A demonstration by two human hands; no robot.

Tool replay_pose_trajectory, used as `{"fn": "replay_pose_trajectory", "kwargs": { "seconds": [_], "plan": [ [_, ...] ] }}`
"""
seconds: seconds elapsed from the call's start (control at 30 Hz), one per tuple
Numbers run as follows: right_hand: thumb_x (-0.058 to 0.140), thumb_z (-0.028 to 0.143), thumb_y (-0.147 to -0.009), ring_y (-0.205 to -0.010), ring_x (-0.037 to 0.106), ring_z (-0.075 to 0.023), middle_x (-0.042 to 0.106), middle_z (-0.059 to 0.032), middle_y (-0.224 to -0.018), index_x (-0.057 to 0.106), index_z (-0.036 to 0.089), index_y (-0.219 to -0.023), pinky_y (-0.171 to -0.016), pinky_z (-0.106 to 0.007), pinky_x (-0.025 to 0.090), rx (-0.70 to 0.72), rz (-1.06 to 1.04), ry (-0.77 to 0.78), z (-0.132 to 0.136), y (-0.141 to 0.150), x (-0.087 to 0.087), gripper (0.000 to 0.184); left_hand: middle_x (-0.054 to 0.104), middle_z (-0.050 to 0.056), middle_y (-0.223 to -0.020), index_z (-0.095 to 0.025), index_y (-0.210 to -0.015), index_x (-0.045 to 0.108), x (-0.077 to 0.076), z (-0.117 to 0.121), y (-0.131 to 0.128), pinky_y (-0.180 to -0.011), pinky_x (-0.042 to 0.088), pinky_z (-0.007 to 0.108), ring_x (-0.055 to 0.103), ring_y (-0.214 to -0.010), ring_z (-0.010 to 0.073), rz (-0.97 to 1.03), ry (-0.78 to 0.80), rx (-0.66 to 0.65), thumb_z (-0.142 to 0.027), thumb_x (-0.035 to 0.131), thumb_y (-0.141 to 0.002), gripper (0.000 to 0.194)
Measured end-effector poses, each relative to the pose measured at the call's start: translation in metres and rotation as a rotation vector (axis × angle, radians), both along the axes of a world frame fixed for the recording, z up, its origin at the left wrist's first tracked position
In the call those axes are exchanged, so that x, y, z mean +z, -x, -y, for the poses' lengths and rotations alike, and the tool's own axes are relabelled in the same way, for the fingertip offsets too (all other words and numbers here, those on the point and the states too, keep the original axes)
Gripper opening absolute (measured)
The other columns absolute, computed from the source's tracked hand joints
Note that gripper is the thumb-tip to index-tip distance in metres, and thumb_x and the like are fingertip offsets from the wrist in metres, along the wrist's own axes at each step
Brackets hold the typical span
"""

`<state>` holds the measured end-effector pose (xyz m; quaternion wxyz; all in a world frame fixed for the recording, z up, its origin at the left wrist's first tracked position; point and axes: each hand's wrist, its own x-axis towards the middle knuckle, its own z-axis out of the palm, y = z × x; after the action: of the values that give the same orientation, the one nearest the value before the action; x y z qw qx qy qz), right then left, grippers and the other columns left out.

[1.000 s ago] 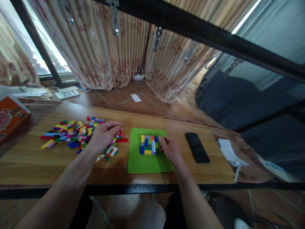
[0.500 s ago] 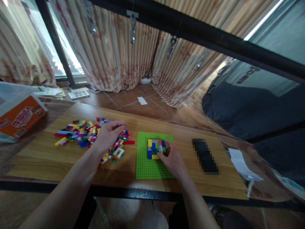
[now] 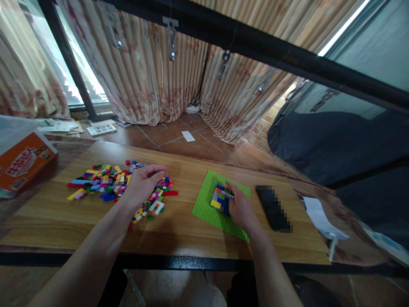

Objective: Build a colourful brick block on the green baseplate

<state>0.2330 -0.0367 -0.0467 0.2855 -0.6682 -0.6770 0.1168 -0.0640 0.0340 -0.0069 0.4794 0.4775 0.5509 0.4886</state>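
Note:
A square structure of toy building bricks in yellow, blue, grey and orange stands on a green studded baseplate, which lies turned at an angle on the table. My right hand closes around the right side of this structure, hiding part of it. Over the right part of a pile of loose coloured bricks, my left hand hovers with thumb and fingers drawn together. Whatever is between those fingertips, if anything, is too small to make out.
A black, pixelated flat object lies right of the baseplate on the wooden table. An orange-labelled plastic box is off the left end. Metal clips hang from a black bar overhead.
My right hand has turned the baseplate and brick structure clockwise and shifted them slightly right. My left hand has stayed over the pile. The camera view has shifted a little.

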Motion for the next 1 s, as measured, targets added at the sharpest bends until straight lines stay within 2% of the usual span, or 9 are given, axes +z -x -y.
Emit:
{"fn": "replay_pose_trajectory", "kwargs": {
  "seconds": [0.1,0.3,0.4,0.53,0.67,0.83,1.0],
  "plan": [
    [0.038,-0.002,-0.072,-0.115,0.056,-0.0226,0.064,-0.0097,-0.121,0.046,0.018,-0.137,-0.105,-0.047,0.042,0.063,-0.003,0.025,0.0,0.012,0.0,0.069,0.074,0.003,-0.076,-0.018,-0.083,0.075,0.0,-0.002,0.002,-0.065,0.054,0.025,0.066,-0.068,0.0157,0.015,-0.01,0.02,-0.033,0.078,-0.06,0.027],
    [0.041,0.006,-0.08,-0.12,0.052,-0.0249,0.061,-0.0118,-0.128,0.048,0.016,-0.136,-0.107,-0.046,0.04,0.097,0.021,0.048,0.001,0.04,0.002,0.057,0.073,0.001,-0.074,-0.017,-0.081,0.073,0.003,-0.003,0.009,-0.067,0.054,0.022,0.066,-0.067,0.0136,0.123,0.02,0.056,-0.024,0.074,-0.06,0.022],
    [0.041,0.006,-0.081,-0.121,0.051,-0.0245,0.06,-0.0103,-0.129,0.045,0.017,-0.138,-0.107,-0.046,0.038,0.128,0.013,0.052,0.001,0.048,0.003,0.058,0.073,0.002,-0.076,-0.017,-0.081,0.073,0.003,-0.004,0.012,-0.068,0.054,0.022,0.067,-0.07,0.0142,0.128,0.009,0.074,-0.022,0.072,-0.061,0.021],
    [0.039,0.005,-0.081,-0.121,0.051,-0.0249,0.062,-0.009,-0.127,0.039,0.02,-0.142,-0.106,-0.049,0.039,0.11,-0.001,0.052,0.001,0.049,0.002,0.064,0.073,0.001,-0.073,-0.017,-0.084,0.073,0.007,-0.005,0.023,-0.065,0.053,0.021,0.065,-0.067,0.0133,0.088,-0.03,0.123,-0.023,0.07,-0.063,0.022],
    [0.04,0.006,-0.081,-0.119,0.053,-0.026,0.063,-0.0092,-0.124,0.039,0.021,-0.143,-0.105,-0.051,0.039,0.113,-0.013,0.047,0.0,0.046,-0.003,0.064,0.071,0.001,-0.073,-0.016,-0.084,0.072,0.017,-0.006,0.046,-0.063,0.05,0.02,0.063,-0.065,0.0116,0.116,-0.068,0.205,-0.027,0.071,-0.063,0.024],
    [0.04,0.007,-0.08,-0.117,0.056,-0.0249,0.064,-0.0078,-0.123,0.037,0.023,-0.143,-0.105,-0.052,0.04,0.175,-0.038,0.003,-0.004,0.043,-0.01,0.065,0.069,0.0,-0.072,-0.015,-0.084,0.069,0.025,-0.006,0.072,-0.06,0.047,0.02,0.059,-0.061,0.0093,0.158,-0.108,0.306,-0.03,0.073,-0.06,0.028],
    [0.04,0.009,-0.081,-0.116,0.057,-0.0235,0.064,-0.0067,-0.122,0.038,0.026,-0.143,-0.104,-0.052,0.042,0.241,-0.05,-0.023,-0.007,0.045,-0.012,0.064,0.068,0.001,-0.073,-0.014,-0.085,0.07,0.027,-0.006,0.081,-0.061,0.046,0.021,0.058,-0.06,0.0092,0.17,-0.119,0.347,-0.03,0.072,-0.06,0.03]
  ]
}}
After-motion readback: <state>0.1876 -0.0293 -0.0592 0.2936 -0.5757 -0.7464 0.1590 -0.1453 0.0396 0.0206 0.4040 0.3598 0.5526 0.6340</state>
